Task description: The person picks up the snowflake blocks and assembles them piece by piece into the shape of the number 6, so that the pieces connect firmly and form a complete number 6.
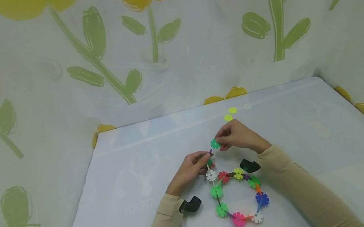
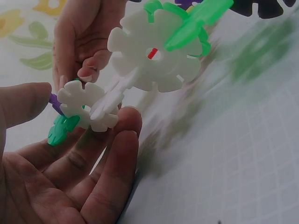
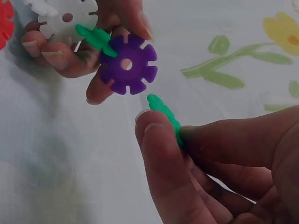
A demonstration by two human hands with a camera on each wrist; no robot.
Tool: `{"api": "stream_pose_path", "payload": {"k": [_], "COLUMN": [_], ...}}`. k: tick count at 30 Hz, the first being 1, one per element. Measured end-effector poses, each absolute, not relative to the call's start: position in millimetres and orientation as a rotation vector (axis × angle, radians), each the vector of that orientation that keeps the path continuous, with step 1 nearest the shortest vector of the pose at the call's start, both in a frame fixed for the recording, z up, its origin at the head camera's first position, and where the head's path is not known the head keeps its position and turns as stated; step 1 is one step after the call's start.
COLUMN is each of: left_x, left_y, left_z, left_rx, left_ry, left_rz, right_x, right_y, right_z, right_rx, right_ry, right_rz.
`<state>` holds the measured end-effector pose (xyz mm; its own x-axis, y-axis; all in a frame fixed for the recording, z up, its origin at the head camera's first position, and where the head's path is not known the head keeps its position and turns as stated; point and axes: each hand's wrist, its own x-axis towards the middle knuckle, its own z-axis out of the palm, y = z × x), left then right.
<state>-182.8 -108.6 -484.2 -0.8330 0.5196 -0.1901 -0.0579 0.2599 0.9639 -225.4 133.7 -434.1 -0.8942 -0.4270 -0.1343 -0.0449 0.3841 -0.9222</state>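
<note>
My right hand pinches a green notched plastic disc between thumb and fingers. In the right wrist view that green disc is edge-on, a narrow gap from a purple disc. The purple disc ends a chain of interlocked notched discs, joined there to a small green one. My left hand holds this end, its thumb by the purple piece and fingers beneath a white disc. From there the chain runs down to a multicoloured ring, with a pink disc at its near side.
Two loose yellow discs and a white disc lie farther back on the pale table. Black wrist cameras sit by both cuffs. A flower-printed curtain stands behind the table's back edge.
</note>
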Motion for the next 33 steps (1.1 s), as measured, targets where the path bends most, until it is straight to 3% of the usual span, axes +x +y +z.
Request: {"api": "stream_pose_path", "payload": {"k": [33], "left_x": [-184.2], "left_y": [-110.6], "left_z": [-488.6], "left_rx": [0.555], "left_ry": [2.064], "left_rz": [1.638], "right_x": [-214.3], "right_y": [116.9], "right_z": [-437.0], "right_rx": [-0.65], "right_ry": [2.362], "right_rz": [-1.433]}}
